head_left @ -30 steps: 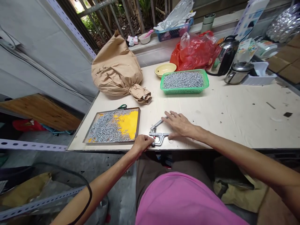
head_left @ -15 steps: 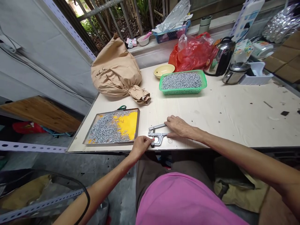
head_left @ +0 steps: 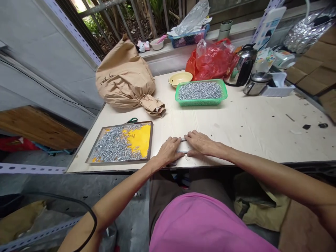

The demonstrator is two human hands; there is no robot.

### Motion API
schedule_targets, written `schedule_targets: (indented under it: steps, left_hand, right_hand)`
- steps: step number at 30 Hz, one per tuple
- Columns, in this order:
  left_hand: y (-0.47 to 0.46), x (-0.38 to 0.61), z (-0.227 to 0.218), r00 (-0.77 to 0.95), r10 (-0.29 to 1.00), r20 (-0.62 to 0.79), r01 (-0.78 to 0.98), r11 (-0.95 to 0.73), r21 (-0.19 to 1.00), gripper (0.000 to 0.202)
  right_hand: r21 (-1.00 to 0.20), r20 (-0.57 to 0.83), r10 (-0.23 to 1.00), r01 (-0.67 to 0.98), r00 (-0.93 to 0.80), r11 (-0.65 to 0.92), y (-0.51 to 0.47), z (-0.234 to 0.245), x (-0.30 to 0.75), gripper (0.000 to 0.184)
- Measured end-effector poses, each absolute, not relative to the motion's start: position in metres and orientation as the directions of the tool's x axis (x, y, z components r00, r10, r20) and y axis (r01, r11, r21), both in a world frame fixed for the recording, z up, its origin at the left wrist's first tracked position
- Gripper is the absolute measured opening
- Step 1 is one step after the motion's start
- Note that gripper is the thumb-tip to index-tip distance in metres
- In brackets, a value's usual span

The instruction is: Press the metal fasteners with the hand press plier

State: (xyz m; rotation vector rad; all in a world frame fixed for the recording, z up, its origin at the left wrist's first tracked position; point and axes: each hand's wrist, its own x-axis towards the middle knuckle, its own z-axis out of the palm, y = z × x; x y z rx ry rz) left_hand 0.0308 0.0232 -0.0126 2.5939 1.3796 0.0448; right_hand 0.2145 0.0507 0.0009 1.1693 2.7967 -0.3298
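Note:
Silver metal pliers (head_left: pixel 183 140), like those for pressing snaps, lie at the table's front edge. My left hand (head_left: pixel 168 151) is closed over their head and hides most of it. My right hand (head_left: pixel 201 143) grips the handle ends, fingers on the upper handle and thumb at the lower one. Just left of my left hand is a shallow tray (head_left: pixel 151 141) with a yellow bottom, partly covered by many small silver metal pins or tubes. Behind stands a green plastic basket (head_left: pixel 201 102) full of similar small metal pieces.
Green-handled scissors (head_left: pixel 133 120) lie behind the tray. A tied brown paper sack (head_left: pixel 126 77) stands at the back left. Near the wall are a yellow dish (head_left: pixel 180 79), a red plastic bag (head_left: pixel 207 61), a kettle (head_left: pixel 243 66) and a steel pot (head_left: pixel 257 84).
My left hand has moved from pinching at the jaw of the pliers to closing over their head. My right hand still holds the handles. The view has shifted slightly.

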Motion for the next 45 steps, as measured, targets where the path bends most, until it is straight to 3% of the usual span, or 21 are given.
schedule_targets:
  steps: [9, 16, 20, 24, 29, 32, 34, 39, 45]
  left_hand:
    - [0.016, 0.040, -0.016, 0.539, 0.839, -0.073, 0.837, -0.524, 0.155, 0.024]
    - [0.018, 0.040, -0.021, 0.503, 0.863, -0.049, 0.856, -0.489, 0.169, 0.023]
    - [0.004, 0.040, -0.028, 0.472, 0.879, 0.065, 0.855, -0.474, 0.210, 0.037]
    - [-0.027, 0.052, -0.045, 0.493, 0.844, 0.212, 0.796, -0.536, 0.281, 0.036]
    - [-0.052, 0.070, -0.053, 0.446, 0.860, 0.248, 0.773, -0.510, 0.378, 0.034]
    - [-0.053, 0.073, -0.052, 0.423, 0.868, 0.259, 0.770, -0.495, 0.403, 0.034]
    - [-0.052, 0.073, -0.054, 0.410, 0.870, 0.272, 0.764, -0.491, 0.419, 0.034]
    - [-0.054, 0.073, -0.067, 0.415, 0.892, 0.178, 0.785, -0.450, 0.426, 0.032]
    - [-0.058, 0.072, -0.085, 0.417, 0.896, 0.155, 0.784, -0.441, 0.438, 0.038]
  right_hand:
    - [-0.116, -0.201, 0.702, 0.729, -0.683, 0.675, 0.037, 0.002, 0.209, 0.017]
    - [-0.131, -0.127, 0.725, 0.736, -0.677, 0.664, 0.038, -0.005, 0.214, 0.019]
    - [-0.162, -0.108, 0.686, 0.693, -0.720, 0.702, 0.052, -0.005, 0.222, 0.041]
    - [-0.245, -0.053, 0.681, 0.670, -0.731, 0.700, 0.067, -0.019, 0.230, 0.027]
    - [-0.183, 0.057, 0.783, 0.765, -0.619, 0.618, 0.091, -0.029, 0.227, 0.022]
    - [-0.139, 0.045, 0.800, 0.789, -0.599, 0.599, 0.098, -0.018, 0.214, 0.019]
    - [-0.151, 0.025, 0.726, 0.715, -0.687, 0.682, 0.090, -0.009, 0.199, 0.018]
    - [-0.237, -0.015, 0.318, 0.312, -0.948, 0.920, 0.052, 0.000, 0.149, 0.015]
    - [-0.157, -0.014, 0.182, 0.182, -0.983, 0.971, 0.040, -0.017, 0.120, 0.011]
